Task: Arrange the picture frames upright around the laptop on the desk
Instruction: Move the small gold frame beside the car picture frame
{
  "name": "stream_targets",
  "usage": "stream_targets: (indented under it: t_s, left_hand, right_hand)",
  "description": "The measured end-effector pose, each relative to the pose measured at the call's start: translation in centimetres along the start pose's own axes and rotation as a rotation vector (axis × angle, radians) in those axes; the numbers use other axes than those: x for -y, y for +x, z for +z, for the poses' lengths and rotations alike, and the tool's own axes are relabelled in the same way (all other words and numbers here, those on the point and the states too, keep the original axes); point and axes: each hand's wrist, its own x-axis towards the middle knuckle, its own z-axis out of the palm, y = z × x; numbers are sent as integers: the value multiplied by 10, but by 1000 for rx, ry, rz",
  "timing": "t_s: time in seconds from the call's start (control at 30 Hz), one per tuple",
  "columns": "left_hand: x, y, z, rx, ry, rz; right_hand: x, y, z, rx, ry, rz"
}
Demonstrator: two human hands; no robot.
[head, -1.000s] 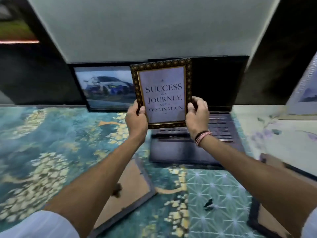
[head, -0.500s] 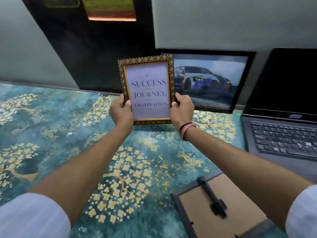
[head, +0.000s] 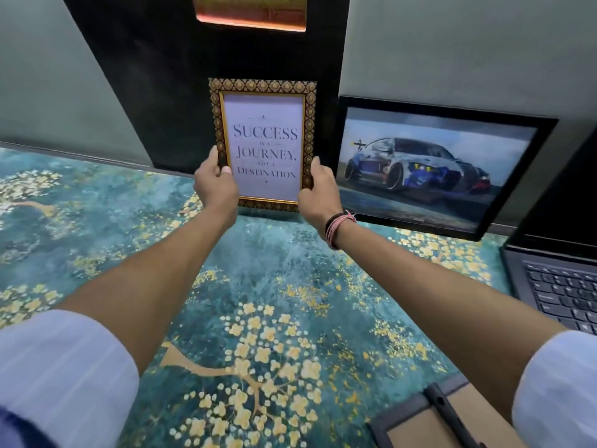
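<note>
A gold-patterned quote frame (head: 263, 111) reading "Success is a journey" stands upright at the back of the desk, against the dark wall panel. My left hand (head: 214, 185) grips its lower left edge and my right hand (head: 318, 192) grips its lower right edge. Its bottom edge is at or just above the desk surface. A black car picture frame (head: 442, 163) leans upright against the wall just to its right. The open laptop (head: 559, 286) sits at the right edge, only partly in view.
Another frame lies face down (head: 429, 421) at the near right, its cardboard back and stand showing. The desk (head: 97, 237) has a teal floral cover. A grey wall and a black panel (head: 161, 92) close off the back.
Both hands carried the quote frame from in front of the laptop leftward past the car frame, then lowered it toward the desk by the wall. My view turned left with it.
</note>
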Motion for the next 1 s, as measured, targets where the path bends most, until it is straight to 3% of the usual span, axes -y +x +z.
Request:
stream_targets:
  t_s: [0.27, 0.67, 1.0]
  left_hand:
    - [-7, -12, 22, 63, -12, -3]
    - [-16, -29, 21, 92, 53, -61]
    - [-21, -133, 42, -7, -16, -163]
  right_hand:
    - [-13, 12, 7, -61, 29, 120]
    - [-9, 11, 10, 13, 133, 180]
    - [-45, -42, -22, -4, 94, 88]
